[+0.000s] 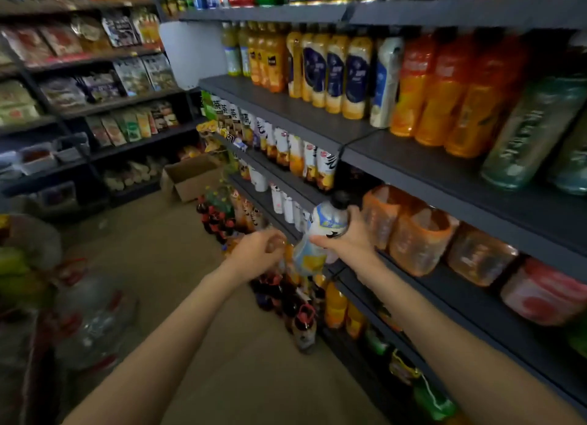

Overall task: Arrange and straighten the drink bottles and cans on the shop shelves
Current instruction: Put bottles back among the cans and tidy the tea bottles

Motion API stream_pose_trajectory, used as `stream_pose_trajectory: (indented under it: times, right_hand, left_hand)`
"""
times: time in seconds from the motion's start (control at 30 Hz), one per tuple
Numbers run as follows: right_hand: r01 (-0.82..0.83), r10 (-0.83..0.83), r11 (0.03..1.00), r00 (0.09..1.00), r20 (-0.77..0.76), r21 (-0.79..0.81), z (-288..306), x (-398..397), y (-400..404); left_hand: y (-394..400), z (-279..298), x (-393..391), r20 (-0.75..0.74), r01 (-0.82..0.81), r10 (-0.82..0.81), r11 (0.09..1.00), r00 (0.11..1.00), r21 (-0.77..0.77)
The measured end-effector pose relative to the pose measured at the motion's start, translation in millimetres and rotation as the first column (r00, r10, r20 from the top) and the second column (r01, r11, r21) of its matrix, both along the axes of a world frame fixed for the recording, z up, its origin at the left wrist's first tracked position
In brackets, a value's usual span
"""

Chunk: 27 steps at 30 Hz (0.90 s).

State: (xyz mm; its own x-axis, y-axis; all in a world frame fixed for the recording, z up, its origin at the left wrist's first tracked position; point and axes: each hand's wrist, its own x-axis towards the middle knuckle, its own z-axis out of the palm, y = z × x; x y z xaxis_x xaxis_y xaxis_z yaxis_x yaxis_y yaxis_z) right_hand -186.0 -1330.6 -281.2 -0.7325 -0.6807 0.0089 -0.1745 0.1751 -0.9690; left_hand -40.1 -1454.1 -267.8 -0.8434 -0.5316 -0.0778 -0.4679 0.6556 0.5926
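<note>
My right hand [346, 234] grips a white-labelled drink bottle [327, 221] with a black cap, held upright in front of the dark shelf [413, 167] edge at mid height. Below it a second bottle [309, 259] with a blue and yellow label hangs tilted against the same hand; which hand carries it I cannot tell. My left hand [260, 250] is just left of these bottles, fingers curled, with something small and blurred at its fingertips. Rows of similar white-labelled bottles [305, 158] stand on the shelf above.
Orange juice bottles [441, 88] and blue-labelled bottles [333, 72] fill the upper shelf. Orange multipacks [419, 237] sit right of my right hand. Dark soda bottles [286, 301] stand on the floor by the shelf base. An open cardboard box [190, 177] lies beyond, water jugs [92, 316] at left.
</note>
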Motion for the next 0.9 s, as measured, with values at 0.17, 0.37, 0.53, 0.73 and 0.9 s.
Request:
stream_pose_trajectory:
  times: [0.17, 0.37, 0.53, 0.73, 0.9]
  right_hand:
    - [0.239, -0.230, 0.971, 0.950, -0.211, 0.015, -25.8, -41.4, -88.6]
    - [0.622, -0.607, 0.783, 0.767, -0.208, 0.006, -60.6, -87.6, -166.7]
    - [0.813, -0.786, 0.578, 0.577, -0.223, 0.066, -69.3, -118.2, -216.0]
    - [0.865, -0.780, 0.494, 0.488, -0.392, 0.094, -84.0, -129.8, -267.3]
    - [0.874, -0.787, 0.475, 0.473, -0.396, 0.101, -105.2, -133.4, -294.3]
  left_hand:
    - [-101.1, -21.5, -38.6, -0.003, -0.011, 0.011, 0.999, 1.000, 0.041]
    - [-206.7, -61.5, -125.9, -0.011, 0.108, -0.108, 0.992, 0.994, 0.058]
    - [-257.0, -93.5, -201.6, 0.023, 0.414, -0.414, 0.910, 0.910, -0.005]
    - [-276.1, -125.9, -266.4, -0.026, 0.470, -0.469, 0.882, 0.883, 0.029]
    - [-283.9, -154.2, -293.5, -0.050, 0.564, -0.567, 0.823, 0.822, -0.065]
